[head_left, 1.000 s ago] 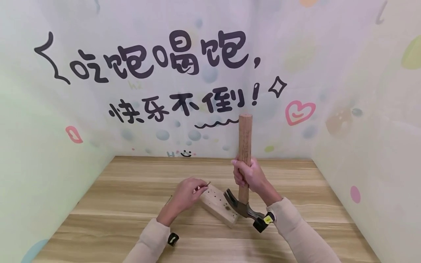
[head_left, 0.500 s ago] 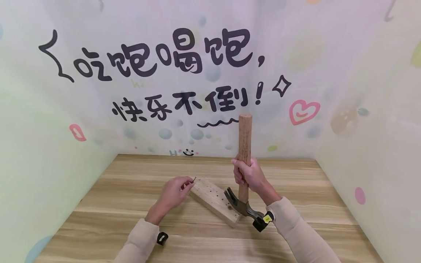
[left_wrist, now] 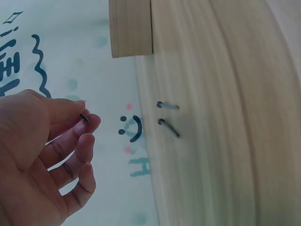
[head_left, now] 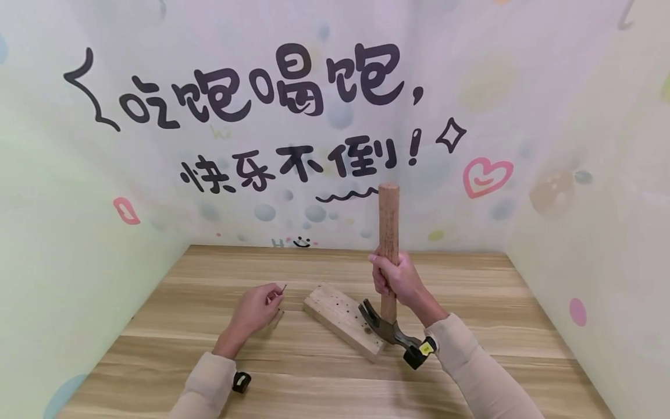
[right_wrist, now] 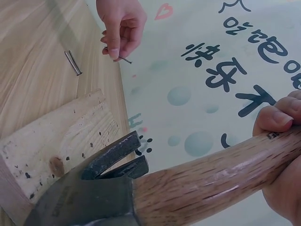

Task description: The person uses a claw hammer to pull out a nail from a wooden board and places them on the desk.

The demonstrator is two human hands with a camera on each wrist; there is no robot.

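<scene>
In the head view my left hand [head_left: 255, 308] is over the table, left of the wooden block. Between thumb and forefinger it pinches a small nail [right_wrist: 125, 60], the other fingers loosely bent. My right hand [head_left: 400, 279] grips the wooden handle of a claw hammer [head_left: 389, 233], holding it upright with the head down. The dark hammer head [head_left: 387, 331] overlaps the right side of the block [head_left: 340, 320] in the head view. That pale block lies flat and has several small dark holes in its top, plus a knot.
Two loose nails [left_wrist: 169, 128] lie side by side on the wood-grain table [head_left: 157, 349], below the left hand. A printed white cloth wall [head_left: 235, 221] rises along the table's back edge, with others at both sides.
My left hand has drawn away from the block's far end toward the left, still pinching the nail. Two nails on the table show more now. The hammer and right hand have barely moved.
</scene>
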